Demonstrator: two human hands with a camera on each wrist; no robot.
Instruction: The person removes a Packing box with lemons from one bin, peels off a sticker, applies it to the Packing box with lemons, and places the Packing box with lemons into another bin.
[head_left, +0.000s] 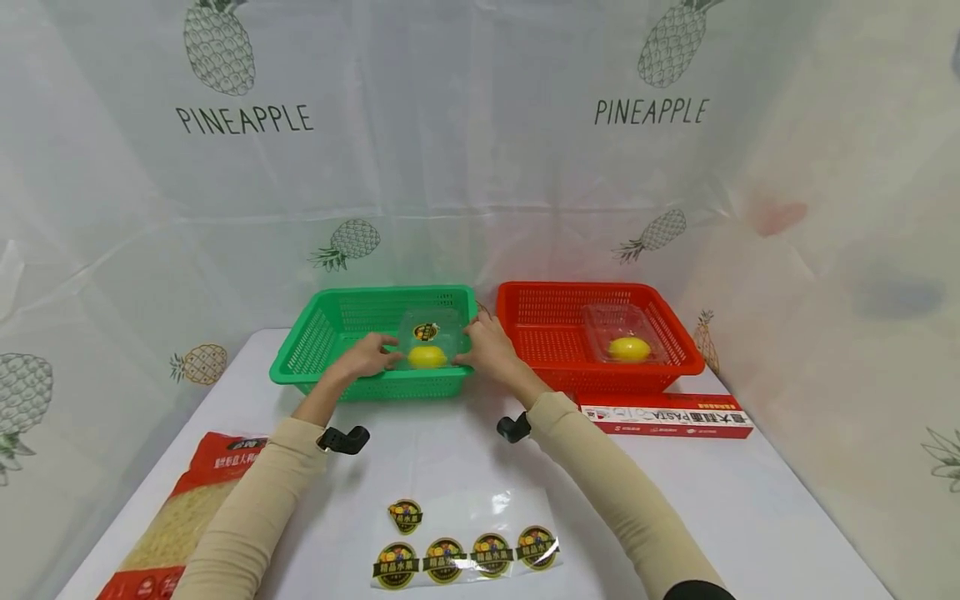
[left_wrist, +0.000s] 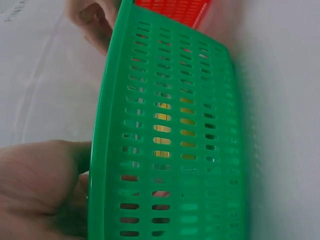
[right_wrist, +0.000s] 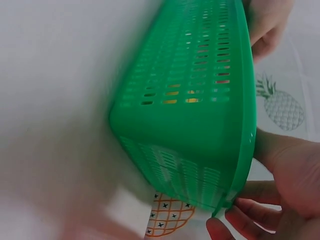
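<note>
A clear plastic box (head_left: 450, 321) with a round label and a yellow lemon (head_left: 427, 357) lies in the right part of the green basket (head_left: 375, 385). My left hand (head_left: 367, 355) reaches over the basket's front rim, its fingertips at the box's left side. At the box's right side is my right hand (head_left: 491, 346), thumb near the box. In the right wrist view, the right hand's fingers (right_wrist: 257, 212) extend loosely outside the basket's rim. The basket wall partly hides the left hand (left_wrist: 40, 190) in the left wrist view. Contact with the box is unclear.
A red basket (head_left: 585, 379) holds another clear box (head_left: 611, 321) with a lemon (head_left: 629, 348). In front lies a red-and-white pasta box (head_left: 667, 417). A pasta bag (head_left: 180, 517) lies at left, partly under the left sleeve. A clear sheet (head_left: 472, 508) bears several round stickers.
</note>
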